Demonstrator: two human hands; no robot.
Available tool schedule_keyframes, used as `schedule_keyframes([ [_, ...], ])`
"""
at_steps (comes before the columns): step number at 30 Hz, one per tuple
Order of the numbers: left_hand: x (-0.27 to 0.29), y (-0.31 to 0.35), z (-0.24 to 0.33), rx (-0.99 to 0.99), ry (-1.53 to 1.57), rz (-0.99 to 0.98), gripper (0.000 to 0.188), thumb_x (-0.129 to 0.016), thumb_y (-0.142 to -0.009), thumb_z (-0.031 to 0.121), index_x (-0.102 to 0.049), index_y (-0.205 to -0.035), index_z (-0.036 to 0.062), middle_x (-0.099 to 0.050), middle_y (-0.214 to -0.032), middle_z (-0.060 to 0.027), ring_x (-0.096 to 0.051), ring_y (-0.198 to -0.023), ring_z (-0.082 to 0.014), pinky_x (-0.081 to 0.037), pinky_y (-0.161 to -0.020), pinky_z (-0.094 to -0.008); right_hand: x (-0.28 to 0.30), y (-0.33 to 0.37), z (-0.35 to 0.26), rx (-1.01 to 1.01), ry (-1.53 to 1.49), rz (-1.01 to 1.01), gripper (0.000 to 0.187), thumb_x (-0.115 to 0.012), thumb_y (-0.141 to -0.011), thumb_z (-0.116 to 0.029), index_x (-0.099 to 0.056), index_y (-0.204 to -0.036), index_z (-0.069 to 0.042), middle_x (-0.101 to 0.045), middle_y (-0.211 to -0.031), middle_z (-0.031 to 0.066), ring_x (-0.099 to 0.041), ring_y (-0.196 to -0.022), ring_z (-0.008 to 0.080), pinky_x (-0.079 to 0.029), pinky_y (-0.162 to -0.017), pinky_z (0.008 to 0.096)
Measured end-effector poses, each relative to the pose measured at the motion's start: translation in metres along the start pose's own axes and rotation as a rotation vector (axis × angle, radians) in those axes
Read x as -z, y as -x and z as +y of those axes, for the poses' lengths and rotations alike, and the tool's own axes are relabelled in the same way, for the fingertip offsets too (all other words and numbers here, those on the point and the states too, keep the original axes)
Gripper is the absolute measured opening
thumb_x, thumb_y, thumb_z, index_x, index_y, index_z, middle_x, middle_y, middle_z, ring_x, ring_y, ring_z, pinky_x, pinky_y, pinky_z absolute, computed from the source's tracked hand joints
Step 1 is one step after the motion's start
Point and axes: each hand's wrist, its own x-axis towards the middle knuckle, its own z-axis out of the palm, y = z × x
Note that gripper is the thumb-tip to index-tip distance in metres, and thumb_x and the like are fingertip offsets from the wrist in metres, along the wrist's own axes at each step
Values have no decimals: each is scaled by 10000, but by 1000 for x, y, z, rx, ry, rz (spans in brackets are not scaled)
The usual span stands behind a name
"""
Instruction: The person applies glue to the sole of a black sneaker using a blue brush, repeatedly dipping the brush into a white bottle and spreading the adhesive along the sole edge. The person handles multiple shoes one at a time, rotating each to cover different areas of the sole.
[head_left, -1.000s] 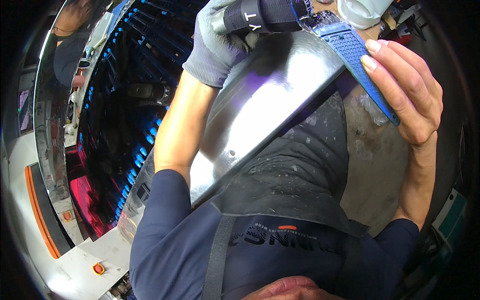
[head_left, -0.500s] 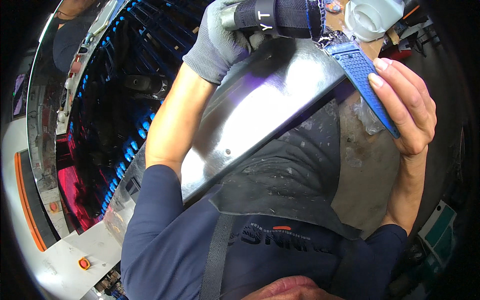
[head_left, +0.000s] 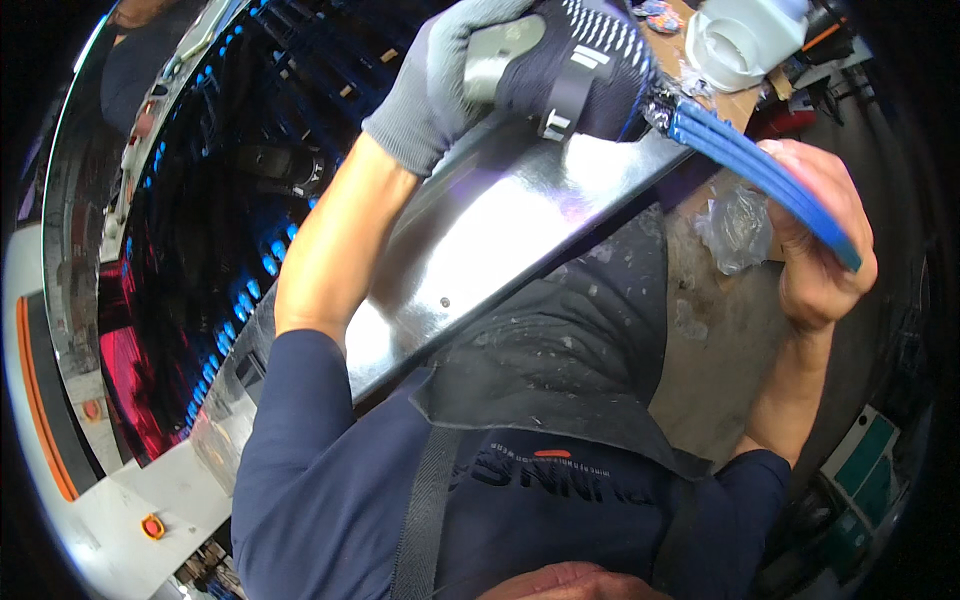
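My left hand [head_left: 440, 95], in a grey knit glove, is closed round the grey end of a dark knit shoe upper [head_left: 600, 85] with a strap and white marks. It holds the upper tilted above the shiny metal worktop [head_left: 490, 240]. My bare right hand [head_left: 825, 230] grips the ribbed blue handle of a brush [head_left: 765, 170]. The brush's dark bristles touch the right-hand end of the upper. The fingertips behind the handle are partly hidden.
To the left, a dark conveyor with blue-tipped rods [head_left: 240, 310] carries another shoe upper [head_left: 280, 168]. A white plastic container [head_left: 740, 45] stands on cardboard at the upper right. Clear plastic film [head_left: 738, 230] hangs below it. A red button [head_left: 152, 526] sits at lower left.
My left hand has turned the shoe upper, so its strap and white-marked side show. The brush has rolled onto its narrow ribbed edge, its bristles still at the upper's end.
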Motion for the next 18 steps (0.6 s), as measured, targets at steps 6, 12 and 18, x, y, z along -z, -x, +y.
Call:
schedule_keyframes([
  [6, -20, 41, -23, 314, 843, 11, 588, -603, -1020, 370, -528, -1471, 1, -649, -1379, -189, -657, -1239, -305, -505, -1120, -427, -104, 40, -17, -379, -880, 447, 188, -699, -910, -3, -713, -1083, 71, -729, -1020, 186, -724, -845, 200, -599, -748, 308],
  [12, -12, 102, -69, 509, 1046, 355, 649, -510, -1020, 486, -537, -1447, -3, -671, -1293, -245, -684, -1131, -365, -553, -986, -482, -126, 14, 53, -785, -926, 685, 217, -683, -987, -131, -730, -1046, 73, -766, -948, 156, -750, -812, 205, -614, -762, 319],
  [18, -15, 101, -61, 459, 1128, 323, 684, -508, -1017, 507, -510, -1474, -2, -646, -1342, -243, -668, -1172, -358, -531, -1026, -494, -146, 4, 44, -99, 96, 666, 257, -742, -897, -47, -728, -1127, 67, -753, -1033, 193, -752, -906, 309, -604, -734, 390],
])
